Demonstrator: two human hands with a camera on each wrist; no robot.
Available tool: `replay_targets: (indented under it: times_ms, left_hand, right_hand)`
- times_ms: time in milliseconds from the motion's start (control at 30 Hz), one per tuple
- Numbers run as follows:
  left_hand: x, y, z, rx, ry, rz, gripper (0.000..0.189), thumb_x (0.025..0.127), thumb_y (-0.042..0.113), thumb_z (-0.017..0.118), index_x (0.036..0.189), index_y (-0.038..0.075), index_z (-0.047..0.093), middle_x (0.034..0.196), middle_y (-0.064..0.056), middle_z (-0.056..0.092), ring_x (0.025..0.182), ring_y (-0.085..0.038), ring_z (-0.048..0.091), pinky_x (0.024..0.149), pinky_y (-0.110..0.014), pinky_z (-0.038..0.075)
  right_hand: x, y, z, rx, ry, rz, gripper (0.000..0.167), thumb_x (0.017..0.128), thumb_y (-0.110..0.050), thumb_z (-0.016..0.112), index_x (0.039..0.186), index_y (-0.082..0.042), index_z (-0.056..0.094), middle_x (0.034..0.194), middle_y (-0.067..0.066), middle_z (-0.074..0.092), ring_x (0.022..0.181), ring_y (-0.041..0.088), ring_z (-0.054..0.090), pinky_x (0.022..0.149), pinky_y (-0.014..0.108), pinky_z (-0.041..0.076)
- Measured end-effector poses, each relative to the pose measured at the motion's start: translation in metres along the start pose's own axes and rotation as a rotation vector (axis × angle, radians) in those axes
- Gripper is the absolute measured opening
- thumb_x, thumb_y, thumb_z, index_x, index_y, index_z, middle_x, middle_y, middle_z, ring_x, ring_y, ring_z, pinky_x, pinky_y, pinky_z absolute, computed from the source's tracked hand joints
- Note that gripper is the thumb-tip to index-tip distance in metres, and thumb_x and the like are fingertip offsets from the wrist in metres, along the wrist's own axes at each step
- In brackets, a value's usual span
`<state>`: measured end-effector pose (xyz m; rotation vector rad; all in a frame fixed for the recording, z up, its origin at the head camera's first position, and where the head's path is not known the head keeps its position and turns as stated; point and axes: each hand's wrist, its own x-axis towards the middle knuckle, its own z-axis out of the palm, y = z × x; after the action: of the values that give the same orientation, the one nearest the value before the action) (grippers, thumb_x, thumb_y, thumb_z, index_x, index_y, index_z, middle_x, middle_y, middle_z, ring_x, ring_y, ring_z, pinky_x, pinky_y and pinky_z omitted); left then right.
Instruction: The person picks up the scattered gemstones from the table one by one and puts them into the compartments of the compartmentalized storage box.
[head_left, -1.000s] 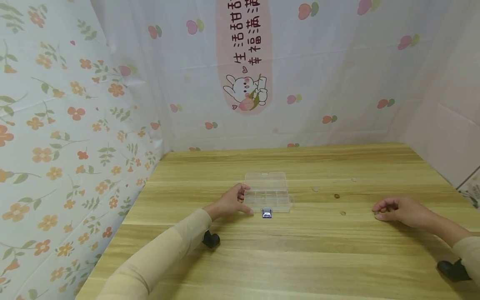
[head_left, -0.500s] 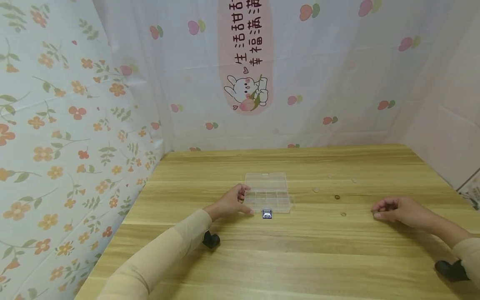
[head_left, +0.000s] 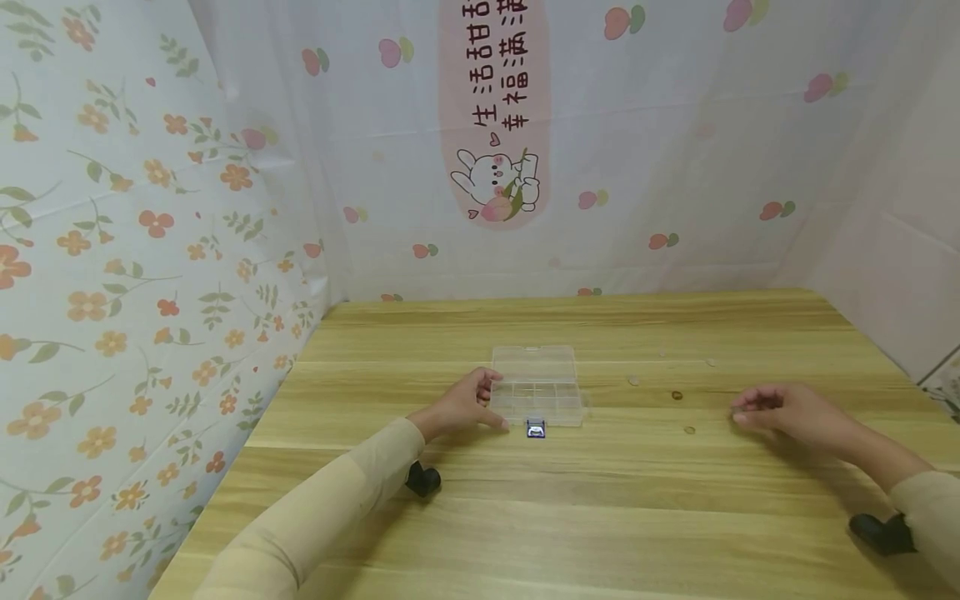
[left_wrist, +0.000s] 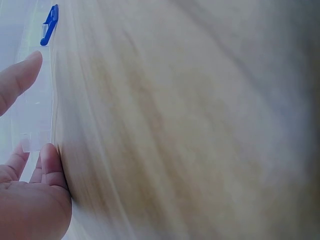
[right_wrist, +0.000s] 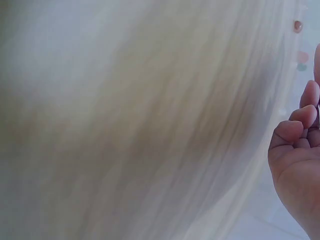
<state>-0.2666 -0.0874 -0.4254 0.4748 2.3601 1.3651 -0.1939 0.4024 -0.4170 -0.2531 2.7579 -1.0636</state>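
A clear plastic compartment box [head_left: 536, 402] lies on the table with its lid [head_left: 533, 365] laid back. At its left end, my left hand [head_left: 467, 402] grips it, the thumb along the front side and the fingers round the end. A blue latch [left_wrist: 49, 26] juts from the box's front, right by the thumb. Over to the right, my right hand [head_left: 787, 415] pinches a small thing between thumb and index finger; its kind is mostly hidden by the fingertips. Closest to this hand lie a brown ring [head_left: 677, 395] and a thin gold ring [head_left: 689, 430].
Several small pale pieces, among them a whitish one [head_left: 633, 380], lie on the wooden table [head_left: 555, 517] behind the rings. A printed cloth [head_left: 645, 150] hangs along the back, and a floral one [head_left: 150, 250] at the left.
My right hand has risen a little from the table and moved slightly left with the small thing in its fingertips. The left hand and the box have stayed put.
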Motion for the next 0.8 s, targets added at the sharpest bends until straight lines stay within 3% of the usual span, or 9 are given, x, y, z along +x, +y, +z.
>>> replay_targets:
  times_ms: [200, 800]
  left_hand:
    - [0.001, 0.0, 0.0, -0.007, -0.001, 0.004, 0.074, 0.069, 0.004, 0.087, 0.132, 0.004, 0.048, 0.107, -0.009, 0.046, 0.095, -0.021, 0.042, 0.082, -0.032, 0.039]
    - [0.001, 0.0, 0.001, 0.007, 0.004, -0.004, 0.075, 0.07, 0.005, 0.087, 0.133, 0.006, 0.048, 0.112, -0.009, 0.047, 0.097, -0.021, 0.044, 0.085, -0.034, 0.04]
  right_hand:
    - [0.007, -0.014, 0.002, -0.016, -0.006, -0.015, 0.038, 0.092, -0.033, 0.067, 0.115, -0.002, 0.065, 0.108, 0.007, 0.063, 0.091, 0.01, 0.055, 0.072, 0.027, 0.048]
    - [0.033, -0.047, 0.024, 0.151, 0.019, -0.068, 0.036, 0.09, -0.028, 0.071, 0.112, 0.0, 0.065, 0.098, 0.008, 0.06, 0.083, 0.016, 0.053, 0.069, 0.028, 0.048]
